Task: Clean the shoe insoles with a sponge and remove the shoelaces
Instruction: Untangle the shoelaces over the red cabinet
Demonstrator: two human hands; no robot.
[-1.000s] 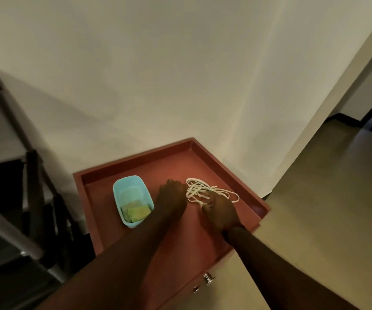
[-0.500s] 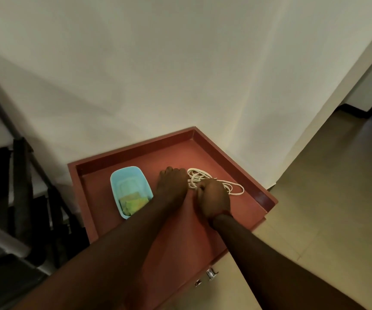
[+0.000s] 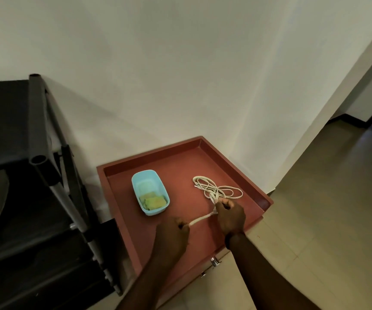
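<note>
The white shoelaces lie in loose loops right of the blue tub, one strand stretched between my left hand, pinching it, and my right hand, fingers curled round it.

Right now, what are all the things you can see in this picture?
table: one, reddish brown, raised rim, against the wall
tub: one, light blue, on the table's left part
sponge: one, yellow-green, inside the tub
shoelaces: one looped bunch, white, on the table's right part
knobs: two, silver, on the table's front
rack: one, black, left of the table
wall: off-white, behind the table
floor: beige tiles, on the right
left hand: one, pinches a lace strand above the table's near edge
right hand: one, grips the laces beside the bunch
</note>
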